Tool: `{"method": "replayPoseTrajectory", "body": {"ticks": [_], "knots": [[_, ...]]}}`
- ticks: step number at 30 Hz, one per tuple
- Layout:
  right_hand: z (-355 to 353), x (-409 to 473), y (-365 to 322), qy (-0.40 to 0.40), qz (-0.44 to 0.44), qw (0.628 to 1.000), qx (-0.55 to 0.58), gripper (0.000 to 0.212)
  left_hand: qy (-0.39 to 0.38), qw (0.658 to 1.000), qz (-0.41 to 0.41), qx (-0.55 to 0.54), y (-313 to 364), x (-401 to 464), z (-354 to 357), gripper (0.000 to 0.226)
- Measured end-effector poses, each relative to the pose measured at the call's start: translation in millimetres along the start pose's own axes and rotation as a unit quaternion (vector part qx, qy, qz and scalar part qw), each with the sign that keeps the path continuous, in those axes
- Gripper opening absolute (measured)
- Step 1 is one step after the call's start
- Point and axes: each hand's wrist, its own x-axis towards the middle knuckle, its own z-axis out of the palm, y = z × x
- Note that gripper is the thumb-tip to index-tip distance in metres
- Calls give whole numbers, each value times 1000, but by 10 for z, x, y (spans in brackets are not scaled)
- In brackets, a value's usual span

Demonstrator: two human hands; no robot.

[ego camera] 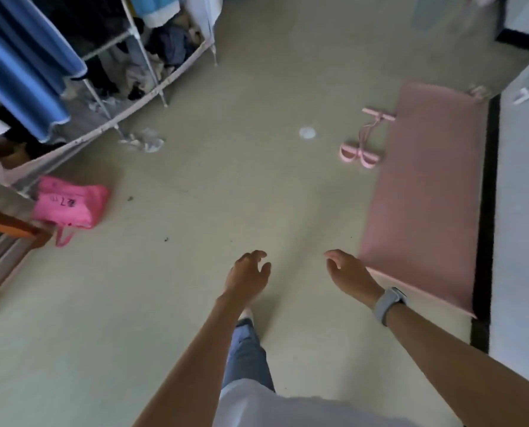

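Pink mat (426, 186) lies flat on the floor along the right of the frame, its near corner just beside the right hand (349, 274). That hand and the left hand (248, 274), at lower centre, hover with loosely curled fingers, holding nothing. This looks like the approach. Next would be stooping to take the mat's near edge. Farther up, a pink pull band (363, 140) at the mat's left edge could get in the way. A pink bag (69, 203) sits left, a clothes rack (140, 57) upper left.
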Motion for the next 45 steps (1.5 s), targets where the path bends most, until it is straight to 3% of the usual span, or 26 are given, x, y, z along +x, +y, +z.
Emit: {"method": "replayPoseTrajectory", "body": {"ticks": [7,16,21,29,35,45], "knots": [[-479,1147,-737,44,85,992,88,35,-43,997,59,-11,678,1660,-963,32],[-1273,2881,-519,127,219,951,177,31,-147,983,113,-7,1911,3779,-1076,29],[-2065,4276,-524,97,257,943,189,37,-163,976,136,53,2860,5235,-1259,30],[-3306,5928,-758,146,299,901,280,35,-188,965,150,102,3972,7060,-1688,29],[-3848,7163,-687,208,360,839,352,36,-235,935,197,178,4778,8706,-1635,31],[-4250,8882,-585,318,474,645,507,38,-339,813,324,344,6106,10737,-1095,29]]}}
